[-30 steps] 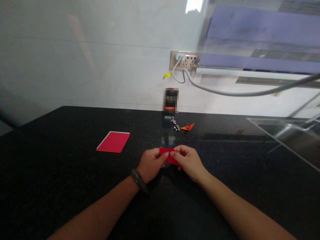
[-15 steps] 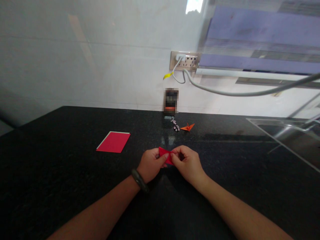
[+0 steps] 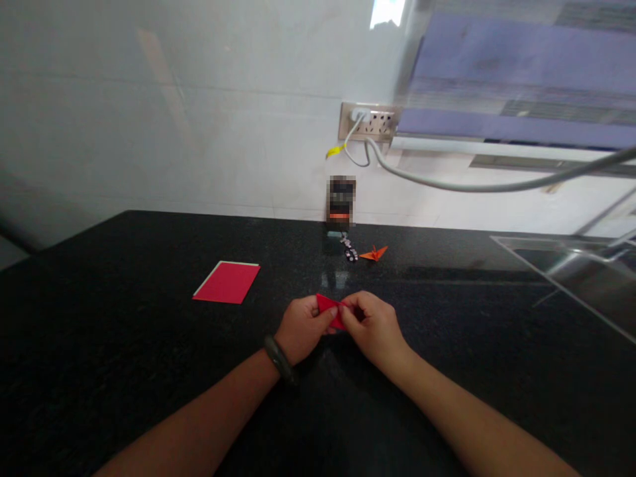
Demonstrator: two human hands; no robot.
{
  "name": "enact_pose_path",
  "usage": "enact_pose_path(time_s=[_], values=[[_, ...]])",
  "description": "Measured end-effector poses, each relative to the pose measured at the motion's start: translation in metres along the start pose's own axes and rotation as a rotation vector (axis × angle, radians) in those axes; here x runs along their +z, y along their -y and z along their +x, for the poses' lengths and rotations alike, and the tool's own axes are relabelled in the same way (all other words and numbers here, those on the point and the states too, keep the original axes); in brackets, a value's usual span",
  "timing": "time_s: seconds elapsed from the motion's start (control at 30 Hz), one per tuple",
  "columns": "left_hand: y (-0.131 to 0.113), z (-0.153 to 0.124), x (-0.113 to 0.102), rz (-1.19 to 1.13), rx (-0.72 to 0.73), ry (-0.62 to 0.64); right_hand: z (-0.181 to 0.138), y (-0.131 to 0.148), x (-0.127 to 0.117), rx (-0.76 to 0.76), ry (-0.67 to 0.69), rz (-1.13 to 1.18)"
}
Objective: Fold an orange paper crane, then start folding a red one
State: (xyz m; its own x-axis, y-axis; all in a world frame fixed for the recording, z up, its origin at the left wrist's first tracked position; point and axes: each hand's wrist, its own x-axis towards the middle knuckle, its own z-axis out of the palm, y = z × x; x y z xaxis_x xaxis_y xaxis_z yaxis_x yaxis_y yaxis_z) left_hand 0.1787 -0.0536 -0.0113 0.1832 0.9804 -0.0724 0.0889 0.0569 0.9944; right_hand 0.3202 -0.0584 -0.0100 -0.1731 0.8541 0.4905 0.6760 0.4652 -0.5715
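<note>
Between my two hands is a small folded piece of red paper, held just above the dark countertop. My left hand grips its left part, thumb on top and fingers underneath. The thumb and fingers of my right hand pinch its right edge. My fingers cover much of the paper, so its full shape is hidden. Farther left lies a stack of square red paper with a pale edge showing. An orange origami crane sits beyond my right hand.
A dark box-like object, blurred out, leans at the wall with a patterned strap before it. Above are a wall socket and a grey cable. A sink is set into the black counter at right.
Both hands keep their hold on the red paper with hardly any movement. The whole view has shifted very slightly.
</note>
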Motion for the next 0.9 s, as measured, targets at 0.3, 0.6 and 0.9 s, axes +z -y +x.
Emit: enact_pose_path(time_s=[0.3, 0.6, 0.9], values=[[-0.006, -0.001, 0.000, -0.083, -0.050, -0.027, -0.001, 0.001, -0.002, -0.282, -0.039, -0.069], [0.001, 0.003, -0.008, -0.334, -0.163, 0.139, 0.002, -0.004, -0.013, -0.408, 0.112, -0.224], [-0.001, 0.003, -0.007, -0.353, -0.189, 0.148, 0.003, -0.003, -0.014, -0.374, 0.209, -0.240]])
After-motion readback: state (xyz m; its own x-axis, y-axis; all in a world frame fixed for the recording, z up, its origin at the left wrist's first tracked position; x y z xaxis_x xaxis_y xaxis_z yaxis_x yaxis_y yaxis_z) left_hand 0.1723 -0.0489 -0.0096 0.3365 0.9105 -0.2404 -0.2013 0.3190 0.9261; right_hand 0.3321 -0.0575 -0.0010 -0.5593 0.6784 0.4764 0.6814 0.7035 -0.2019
